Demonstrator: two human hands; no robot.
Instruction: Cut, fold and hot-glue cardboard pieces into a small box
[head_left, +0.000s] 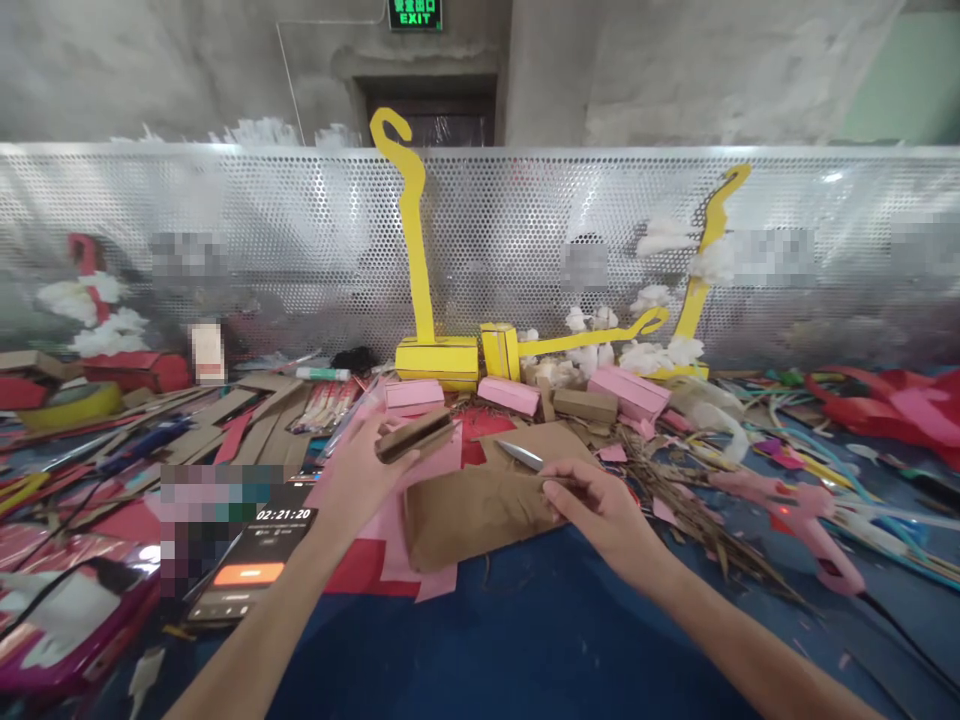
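Note:
My left hand [367,465] is closed round a small folded brown cardboard piece [415,436], its open channel facing up. My right hand [585,492] pinches the handle end of a pair of scissors or similar pointed metal tool; its silver blade [520,455] points up and to the left. Below the blade lies a brown paper sheet [476,510], over pink and red paper [360,568]. Another flat brown cardboard piece [559,443] is behind the blade. The tool's handle is mostly hidden by my right fingers.
Yellow boxes with hooked strips [437,362] stand behind, before a perforated metal screen [525,220]. Small pink boxes [415,396] sit nearer. A phone [255,555] lies at left, a pink glue gun [806,520] with its cord at right. Cardboard strips [259,425] and dry brown scraps [701,510] surround the work area.

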